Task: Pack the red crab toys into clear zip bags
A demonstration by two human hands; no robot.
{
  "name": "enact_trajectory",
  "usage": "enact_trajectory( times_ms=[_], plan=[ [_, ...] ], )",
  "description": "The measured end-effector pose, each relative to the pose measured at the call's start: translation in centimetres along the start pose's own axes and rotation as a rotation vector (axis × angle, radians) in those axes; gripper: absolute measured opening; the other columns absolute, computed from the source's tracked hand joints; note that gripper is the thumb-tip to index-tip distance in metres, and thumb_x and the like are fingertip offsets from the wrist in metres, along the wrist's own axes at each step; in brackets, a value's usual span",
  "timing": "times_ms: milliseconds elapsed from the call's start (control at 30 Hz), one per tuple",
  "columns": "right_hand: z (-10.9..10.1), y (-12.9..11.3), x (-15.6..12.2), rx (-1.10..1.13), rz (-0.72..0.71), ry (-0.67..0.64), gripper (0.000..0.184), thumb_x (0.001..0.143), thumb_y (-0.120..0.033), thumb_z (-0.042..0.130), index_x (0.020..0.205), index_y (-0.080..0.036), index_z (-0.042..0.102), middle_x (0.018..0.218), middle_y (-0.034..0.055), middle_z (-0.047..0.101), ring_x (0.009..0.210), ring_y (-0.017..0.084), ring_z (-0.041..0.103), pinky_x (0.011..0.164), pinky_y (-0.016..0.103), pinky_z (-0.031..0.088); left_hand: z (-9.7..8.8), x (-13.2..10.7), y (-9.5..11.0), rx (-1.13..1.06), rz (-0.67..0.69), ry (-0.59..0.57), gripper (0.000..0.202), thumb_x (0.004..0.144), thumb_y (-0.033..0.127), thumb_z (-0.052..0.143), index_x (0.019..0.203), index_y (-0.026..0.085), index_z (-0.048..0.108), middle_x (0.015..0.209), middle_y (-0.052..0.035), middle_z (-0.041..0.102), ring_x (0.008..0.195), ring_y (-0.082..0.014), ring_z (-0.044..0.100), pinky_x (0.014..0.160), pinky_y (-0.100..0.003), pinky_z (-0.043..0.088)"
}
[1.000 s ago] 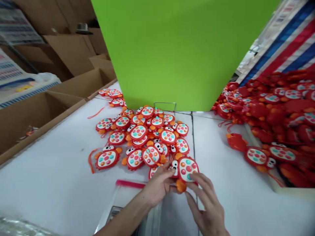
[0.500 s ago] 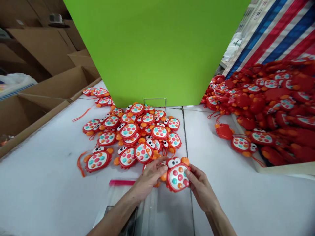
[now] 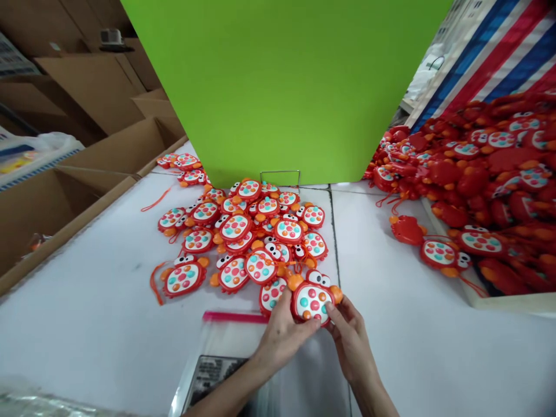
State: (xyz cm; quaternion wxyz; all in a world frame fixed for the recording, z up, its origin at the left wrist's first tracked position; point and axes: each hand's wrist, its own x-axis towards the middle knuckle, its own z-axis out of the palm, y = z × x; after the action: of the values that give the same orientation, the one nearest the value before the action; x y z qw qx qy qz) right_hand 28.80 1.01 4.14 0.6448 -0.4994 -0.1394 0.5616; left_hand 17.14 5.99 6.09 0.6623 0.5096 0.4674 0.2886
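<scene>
A white counter [image 3: 412,353] spreads below a tall green panel [image 3: 278,87]. At right rises a heap of red toys [image 3: 473,171]; at left stands an open cardboard box [image 3: 98,200]. A looser pile of crab-like toys [image 3: 234,227] lies mid-counter, and nearer, partly under the left forearm, a clear bag [image 3: 230,337] with a pink strip. The left hand [image 3: 284,333] and right hand [image 3: 351,336] grip one crab toy [image 3: 311,300] between them, just in front of the pile. A second ago its eyes pointed left; now they point away, apparently leaving its dotted face squarely towards the person.
</scene>
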Motion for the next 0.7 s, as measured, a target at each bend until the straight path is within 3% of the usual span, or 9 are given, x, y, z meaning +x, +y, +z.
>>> enact_trajectory(
  times_ms=[200,333,433,567,633,700],
  plan=[
    [-0.7,-0.6,0.1,-0.142,-0.046,0.009,0.043,0.073,-0.036,0.067,0.111,-0.024,0.051,0.109,0.0051,0.061,0.101,0.024,0.056,0.081,0.036,0.048,-0.6,0.0,0.9,0.263,-0.019,0.055,0.047,0.062,0.016,0.066,0.106,0.018,0.050,0.095,-0.0058,0.063,0.082,-0.0210,0.059,0.070,-0.028,0.047],
    [-0.9,-1.1,0.4,-0.202,-0.050,-0.057,0.042,0.076,-0.038,0.063,0.114,-0.023,0.051,0.115,0.0067,0.059,0.103,0.024,0.055,0.082,0.035,0.048,-0.8,0.0,1.6,0.240,-0.051,0.019,0.046,0.061,0.017,0.067,0.104,0.017,0.052,0.093,-0.0059,0.064,0.081,-0.0214,0.060,0.069,-0.028,0.047],
    [-0.4,-0.8,0.5,-0.218,-0.090,-0.074,0.037,0.078,-0.036,0.061,0.111,-0.022,0.052,0.104,0.0055,0.064,0.093,0.021,0.059,0.079,0.033,0.049,-1.0,-0.2,1.3,0.149,-0.033,-0.035,0.049,0.064,0.022,0.068,0.110,0.019,0.051,0.101,-0.0066,0.064,0.091,-0.0234,0.060,0.076,-0.030,0.047],
    [0.1,-0.5,0.9,-0.289,-0.172,-0.085,0.028,0.078,-0.036,0.061,0.099,-0.020,0.055,0.085,0.0018,0.065,0.076,0.016,0.060,0.069,0.027,0.049,-1.7,-0.2,-0.1,0.041,-0.168,0.152,0.047,0.061,0.030,0.072,0.106,0.021,0.057,0.118,-0.0089,0.058,0.117,-0.0292,0.046,0.089,-0.032,0.043],
    [-0.6,-0.8,1.7,-0.489,-0.204,-0.131,0.024,0.083,-0.039,0.052,0.096,-0.019,0.057,0.081,0.0013,0.065,0.072,0.015,0.060,0.064,0.026,0.049,-2.3,0.3,-0.6,-0.041,-0.217,0.260,0.048,0.059,0.030,0.074,0.104,0.022,0.059,0.119,-0.0084,0.057,0.120,-0.0301,0.043,0.090,-0.033,0.043],
    [-2.3,-1.8,3.2,-0.805,-0.293,-0.087,0.028,0.086,-0.040,0.043,0.099,-0.020,0.058,0.085,0.0027,0.065,0.075,0.017,0.061,0.066,0.027,0.050,-3.0,1.5,-0.4,-0.186,-0.176,0.305,0.047,0.059,0.027,0.075,0.102,0.023,0.058,0.114,-0.0073,0.060,0.116,-0.0293,0.047,0.087,-0.034,0.046]
  ],
)
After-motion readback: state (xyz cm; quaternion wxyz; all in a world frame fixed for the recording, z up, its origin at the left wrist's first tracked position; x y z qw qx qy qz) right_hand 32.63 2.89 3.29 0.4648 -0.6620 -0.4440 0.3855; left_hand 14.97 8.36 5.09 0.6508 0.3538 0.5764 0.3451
